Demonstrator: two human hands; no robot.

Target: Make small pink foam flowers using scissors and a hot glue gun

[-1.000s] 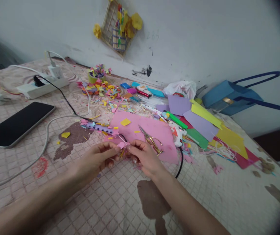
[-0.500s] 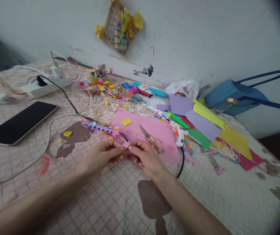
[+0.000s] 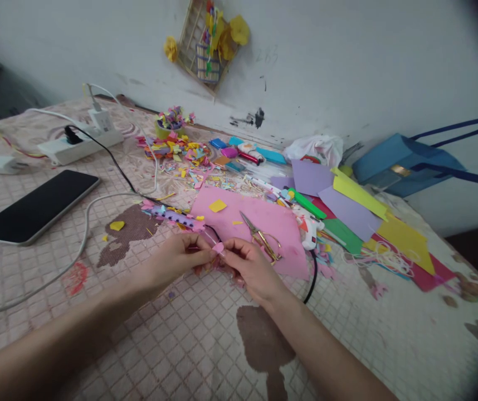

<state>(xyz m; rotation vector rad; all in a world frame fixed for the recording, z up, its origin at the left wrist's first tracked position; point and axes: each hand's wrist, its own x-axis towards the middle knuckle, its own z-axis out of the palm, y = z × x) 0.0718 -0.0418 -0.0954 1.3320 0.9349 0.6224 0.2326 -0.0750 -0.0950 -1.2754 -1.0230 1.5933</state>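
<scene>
My left hand (image 3: 189,253) and my right hand (image 3: 244,260) meet low over the near edge of a pink foam sheet (image 3: 259,214). Both pinch a small pink foam piece (image 3: 218,248) between thumb and fingers. A thin white strand rises from that piece; its lower end is hidden by my fingers. Gold-handled scissors (image 3: 264,238) lie on the pink sheet, right of my right hand. Left of the sheet rests a purple strip (image 3: 174,217) with dark dots and coloured scraps along it. A white glue gun (image 3: 309,229) with a black cord sits at the sheet's right edge.
A phone (image 3: 34,206) and a power strip (image 3: 80,146) with cables lie on the left. Colourful scraps (image 3: 180,150) and a small pot (image 3: 164,129) stand behind. Foam sheets (image 3: 350,211), white string (image 3: 383,259) and a blue bag (image 3: 406,164) are on the right.
The pink piece has turned slightly between my fingers, and its outline looks rounder. Both hands stay nearly in place; the whole view has shifted a little.
</scene>
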